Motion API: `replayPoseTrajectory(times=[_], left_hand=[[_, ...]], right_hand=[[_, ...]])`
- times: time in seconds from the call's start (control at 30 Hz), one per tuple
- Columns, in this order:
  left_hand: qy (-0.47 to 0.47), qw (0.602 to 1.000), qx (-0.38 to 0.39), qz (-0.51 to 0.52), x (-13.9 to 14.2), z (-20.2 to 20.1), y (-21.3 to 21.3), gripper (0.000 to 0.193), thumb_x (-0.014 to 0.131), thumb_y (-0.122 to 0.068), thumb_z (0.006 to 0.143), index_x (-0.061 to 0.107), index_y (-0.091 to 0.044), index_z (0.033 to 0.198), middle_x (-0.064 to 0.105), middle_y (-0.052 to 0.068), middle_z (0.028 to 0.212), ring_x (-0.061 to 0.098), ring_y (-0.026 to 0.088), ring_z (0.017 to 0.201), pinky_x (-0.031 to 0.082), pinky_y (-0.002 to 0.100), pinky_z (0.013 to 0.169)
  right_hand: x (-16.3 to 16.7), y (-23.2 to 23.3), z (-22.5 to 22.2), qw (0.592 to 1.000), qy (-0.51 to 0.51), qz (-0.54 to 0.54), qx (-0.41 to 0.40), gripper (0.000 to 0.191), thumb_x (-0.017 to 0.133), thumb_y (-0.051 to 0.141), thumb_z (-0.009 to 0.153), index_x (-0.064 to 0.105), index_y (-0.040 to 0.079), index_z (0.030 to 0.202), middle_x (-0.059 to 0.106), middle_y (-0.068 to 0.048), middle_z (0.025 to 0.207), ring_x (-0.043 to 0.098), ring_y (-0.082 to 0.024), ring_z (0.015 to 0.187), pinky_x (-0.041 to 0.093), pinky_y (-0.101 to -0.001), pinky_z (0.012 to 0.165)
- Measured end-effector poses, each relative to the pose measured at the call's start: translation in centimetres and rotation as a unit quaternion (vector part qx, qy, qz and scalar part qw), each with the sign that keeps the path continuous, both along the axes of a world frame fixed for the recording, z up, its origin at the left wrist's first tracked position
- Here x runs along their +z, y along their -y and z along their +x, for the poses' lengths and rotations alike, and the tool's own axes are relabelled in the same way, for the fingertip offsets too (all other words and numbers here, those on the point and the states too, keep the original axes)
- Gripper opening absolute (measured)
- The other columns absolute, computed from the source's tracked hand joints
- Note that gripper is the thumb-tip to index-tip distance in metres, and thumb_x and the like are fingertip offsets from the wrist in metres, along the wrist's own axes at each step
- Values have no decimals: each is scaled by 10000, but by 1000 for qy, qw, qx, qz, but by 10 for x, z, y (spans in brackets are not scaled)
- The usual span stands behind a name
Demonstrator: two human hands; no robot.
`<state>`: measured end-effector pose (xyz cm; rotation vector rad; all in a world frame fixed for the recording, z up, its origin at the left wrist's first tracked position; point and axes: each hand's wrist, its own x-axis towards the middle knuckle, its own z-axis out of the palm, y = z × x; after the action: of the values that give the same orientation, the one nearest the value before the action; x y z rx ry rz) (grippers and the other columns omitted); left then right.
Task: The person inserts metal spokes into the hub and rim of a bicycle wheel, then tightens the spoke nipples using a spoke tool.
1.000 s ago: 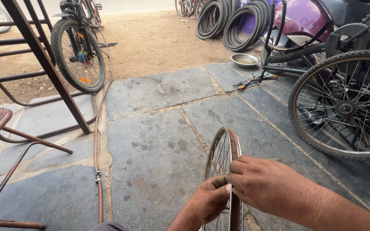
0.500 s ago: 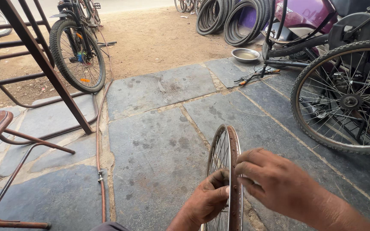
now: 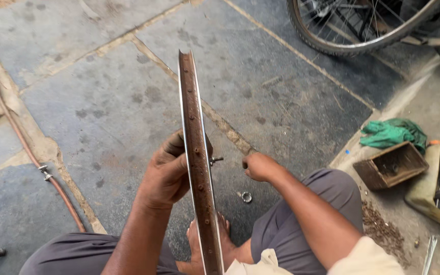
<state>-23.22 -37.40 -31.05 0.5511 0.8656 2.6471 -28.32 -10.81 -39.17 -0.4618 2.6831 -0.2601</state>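
Observation:
A rusty bicycle wheel rim stands edge-on in front of me, its inner channel with spoke holes facing up. My left hand grips it from the left side at mid height. My right hand is off the rim, a little to its right, with the fingers curled closed; nothing shows in it. A short metal spoke end sticks out of the rim's right side, between the rim and my right hand. A small metal ring lies on the stone floor below that hand. My bare foot rests at the rim's base.
A bicycle wheel with tyre stands at the top right. A green cloth, a small wooden box and a pile of small rusty parts lie to the right. A reddish hose runs along the left.
The view has tilted down onto the rim. My right hand has let go of the rim's top and moved off to the right. My left hand keeps its grip.

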Motion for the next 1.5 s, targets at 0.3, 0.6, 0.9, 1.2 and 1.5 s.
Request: replayPoseTrajectory(times=[0.3,0.6,0.9,1.2,1.5], left_hand=[[52,997,50,-14,16,-30,6,363,802,-177,917,638,-17,1198,701,109,1031,670,177,893,568,309,760],[132,991,37,4,15,-24,12,356,760,-159,930,651,19,1217,702,102,991,683,175,893,582,309,805],[118,992,36,12,19,-16,19,324,724,-116,971,636,12,1256,699,108,1007,696,179,894,595,323,809],[43,996,23,75,17,-6,18,324,678,-77,1010,611,-3,1318,704,124,1003,696,166,886,604,306,764],[112,991,50,58,26,6,18,376,697,-91,920,633,-28,1285,728,137,958,727,184,839,623,302,712]], right_hand=[[-66,55,31,979,72,170,86,425,465,181,1013,543,176,1431,729,-164,1085,729,-363,990,596,-521,850],[-17,68,-18,985,120,114,54,293,492,293,1023,686,153,1191,737,-121,1014,720,-334,954,594,-489,816],[-34,57,-33,995,61,-77,-31,249,583,306,972,715,162,1125,746,-87,955,734,-275,896,612,-434,773],[-3,46,3,976,29,-207,-55,215,675,319,921,745,170,1060,755,-53,895,749,-216,838,630,-379,729],[-10,31,18,965,13,-254,-70,197,766,332,871,774,179,994,764,-20,836,763,-157,780,649,-323,686]])
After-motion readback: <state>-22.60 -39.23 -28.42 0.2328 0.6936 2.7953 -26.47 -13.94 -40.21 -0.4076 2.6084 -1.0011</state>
